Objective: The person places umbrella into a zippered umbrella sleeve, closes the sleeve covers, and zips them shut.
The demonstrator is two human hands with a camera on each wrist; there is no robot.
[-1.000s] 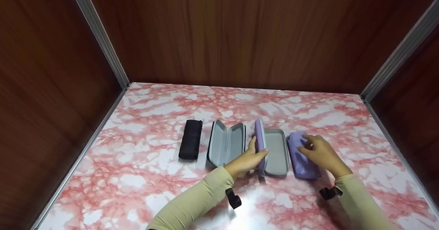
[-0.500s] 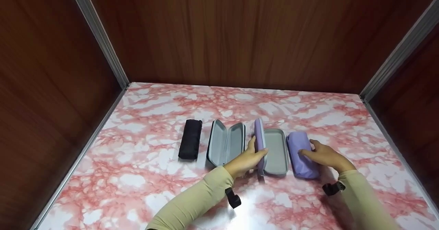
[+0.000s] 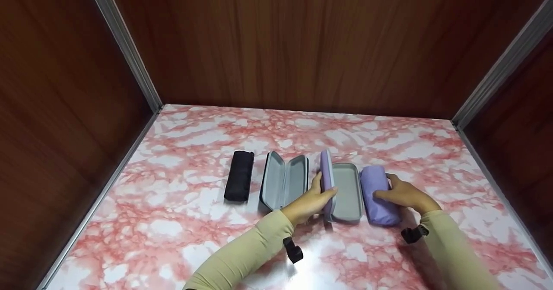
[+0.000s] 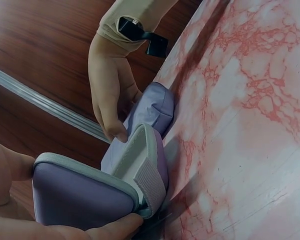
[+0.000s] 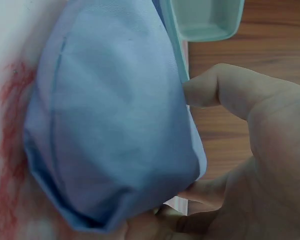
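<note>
In the head view, my left hand (image 3: 311, 200) grips the upright lid of a purple zip case (image 3: 327, 180), thumb on its inner side. The case's grey-lined other half (image 3: 347, 195) lies flat on the table beside it. To its right lies a purple folded umbrella (image 3: 376, 195), a smooth fabric roll. My right hand (image 3: 404, 195) holds this roll, thumb on top and fingers round its far side. The right wrist view shows the creased end of the umbrella (image 5: 115, 110) close up, with some fingers partly hidden behind it.
Left of the purple case stands a second zip case (image 3: 285, 182), opened, grey inside with a dark edge. Further left lies a black folded umbrella (image 3: 239, 175). Wood-look panels (image 3: 276, 43) close off the back and sides of the red-and-white marbled table (image 3: 194, 246).
My right hand has come down from above the purple umbrella and taken hold of it. The umbrella's loose side now looks rolled up and narrower. My left hand has stayed on the lid.
</note>
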